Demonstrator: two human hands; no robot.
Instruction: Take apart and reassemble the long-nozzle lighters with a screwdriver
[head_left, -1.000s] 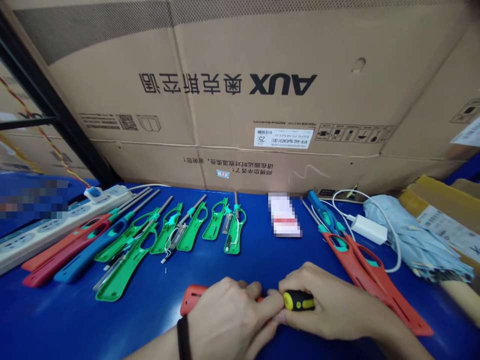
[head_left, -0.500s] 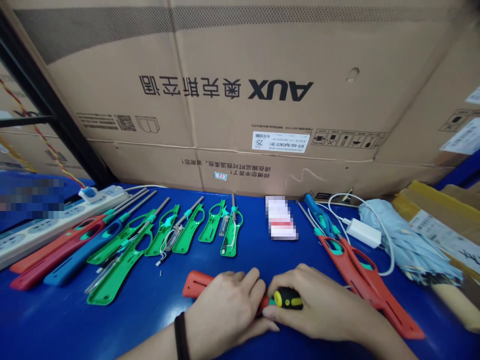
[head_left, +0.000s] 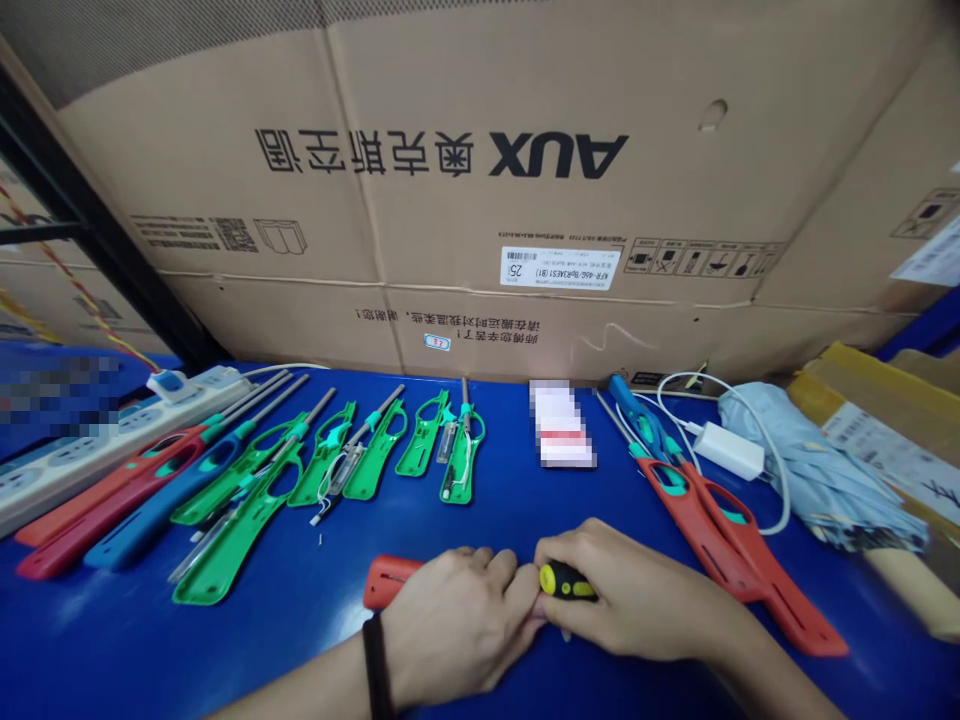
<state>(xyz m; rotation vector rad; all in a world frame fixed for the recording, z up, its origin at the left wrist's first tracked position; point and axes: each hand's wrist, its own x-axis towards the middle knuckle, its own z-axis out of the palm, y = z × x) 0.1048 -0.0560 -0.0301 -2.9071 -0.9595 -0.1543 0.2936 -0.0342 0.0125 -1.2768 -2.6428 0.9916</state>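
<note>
My left hand (head_left: 465, 620) is wrapped over a red long-necked lighter (head_left: 391, 580), pressing it near the table's front. Only the slotted handle end of that lighter shows; its middle is covered by my fingers. In my right hand (head_left: 622, 590) is a screwdriver with a black and yellow handle (head_left: 566, 582), gripped in a closed fist against the lighter's far end. The screwdriver's shaft and tip are hidden. My two hands touch at the fingertips.
Opened green lighter shells (head_left: 240, 535) with loose inner parts lie at left, beside whole lighters (head_left: 142, 525) and a power strip (head_left: 97, 440). Red lighters (head_left: 750, 560), a white charger (head_left: 727, 450) and a folded umbrella (head_left: 817, 470) lie right. A cardboard sheet (head_left: 450, 230) stands behind.
My left hand's fingers lifted a little, then closed over the lighter again. The screwdriver shifted slightly left with my right hand. The other lighters stay where they lay.
</note>
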